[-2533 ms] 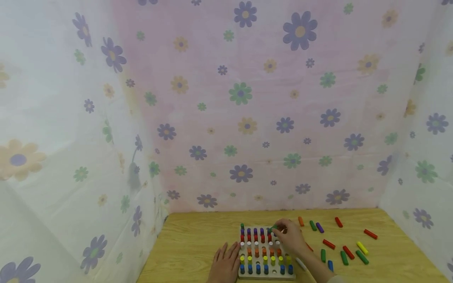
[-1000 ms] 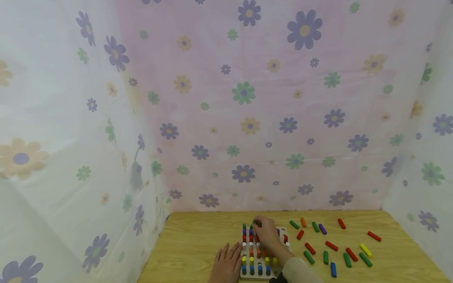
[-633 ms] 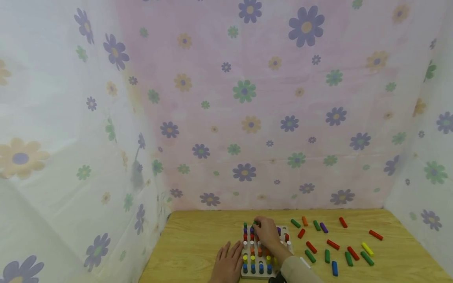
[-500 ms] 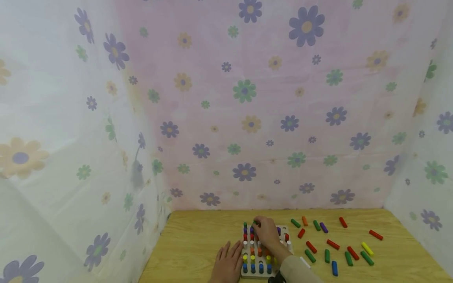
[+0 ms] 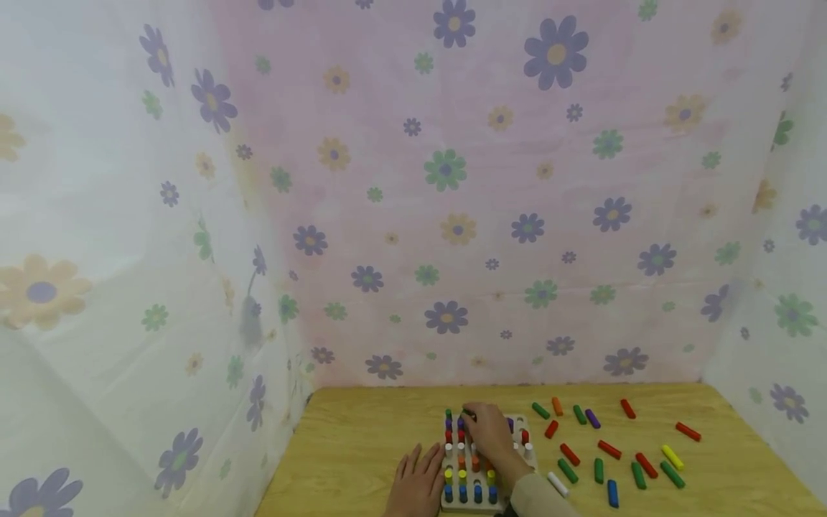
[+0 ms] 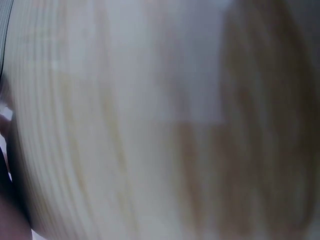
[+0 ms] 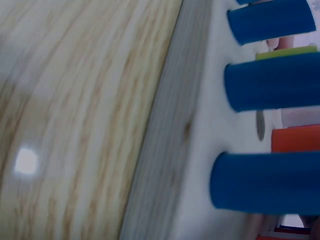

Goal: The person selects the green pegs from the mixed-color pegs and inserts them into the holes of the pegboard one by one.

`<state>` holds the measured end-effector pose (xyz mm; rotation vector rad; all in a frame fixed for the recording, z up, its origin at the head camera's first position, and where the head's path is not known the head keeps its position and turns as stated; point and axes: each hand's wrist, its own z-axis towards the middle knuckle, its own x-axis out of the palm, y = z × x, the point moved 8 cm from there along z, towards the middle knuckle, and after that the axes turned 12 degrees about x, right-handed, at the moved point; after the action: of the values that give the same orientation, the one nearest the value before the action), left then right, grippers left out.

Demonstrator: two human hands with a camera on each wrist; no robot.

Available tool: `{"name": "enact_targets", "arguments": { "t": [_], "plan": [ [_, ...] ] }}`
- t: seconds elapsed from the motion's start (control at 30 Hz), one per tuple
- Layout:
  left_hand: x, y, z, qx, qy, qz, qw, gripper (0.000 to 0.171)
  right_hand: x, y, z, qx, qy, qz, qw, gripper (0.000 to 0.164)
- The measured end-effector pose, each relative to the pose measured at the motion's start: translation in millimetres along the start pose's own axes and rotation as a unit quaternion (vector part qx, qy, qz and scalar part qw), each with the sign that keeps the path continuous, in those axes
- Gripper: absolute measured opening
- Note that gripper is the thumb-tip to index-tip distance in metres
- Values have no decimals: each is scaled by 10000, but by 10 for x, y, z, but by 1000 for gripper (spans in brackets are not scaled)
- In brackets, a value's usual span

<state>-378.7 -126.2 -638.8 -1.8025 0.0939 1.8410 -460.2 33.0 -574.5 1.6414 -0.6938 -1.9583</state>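
A pale pegboard [image 5: 466, 508] stands on the table with rows of coloured pegs upright in it. My right hand [image 5: 492, 439] reaches over it and pinches a green peg [image 5: 466, 412] at the back row, beside another green peg [image 5: 449, 414] in the left corner. Fingers and forearm cover much of the board's middle and right. My left hand [image 5: 416, 482] lies flat with fingers spread, against the board's left side. In the right wrist view, blue pegs [image 7: 270, 182] rise from the board's front row; the left wrist view is mostly blurred wood grain.
Loose pegs lie scattered right of the board: several green [image 5: 599, 470] and red [image 5: 609, 449], a yellow one [image 5: 672, 457], a blue one [image 5: 612, 493], a purple one [image 5: 592, 418], an orange one [image 5: 557, 406]. A white peg [image 5: 558, 484] lies beside the right sleeve. Flowered sheets surround the table.
My right hand has moved left along the back row with the green peg, from the right part of the board to near the left corner, then dipped slightly. The left hand stays put.
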Motion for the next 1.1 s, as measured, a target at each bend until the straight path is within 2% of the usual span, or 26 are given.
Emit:
{"name": "enact_targets", "arguments": {
  "t": [0.23, 0.5, 0.73, 0.87, 1.1],
  "plan": [
    [-3, -24, -25, -69, -178, 152, 9997, 57, 46, -30, -12, -51, 14, -143, 9999, 25],
    [106, -3, -29, -56, -365, 430, 9984, 63, 26, -65, -28, 32, -91, 6, 10000, 22],
    [60, -30, -41, -91, -362, 408, 9985, 60, 52, -61, -13, 43, -126, -159, 9998, 20],
    [37, -40, -38, -102, -330, 357, 9988, 60, 38, -35, -12, -61, -218, -127, 9997, 20],
    [6, -25, -27, -73, -432, 533, 9976, 56, 38, 7, -14, -281, -234, -110, 9993, 20]
  ]
}}
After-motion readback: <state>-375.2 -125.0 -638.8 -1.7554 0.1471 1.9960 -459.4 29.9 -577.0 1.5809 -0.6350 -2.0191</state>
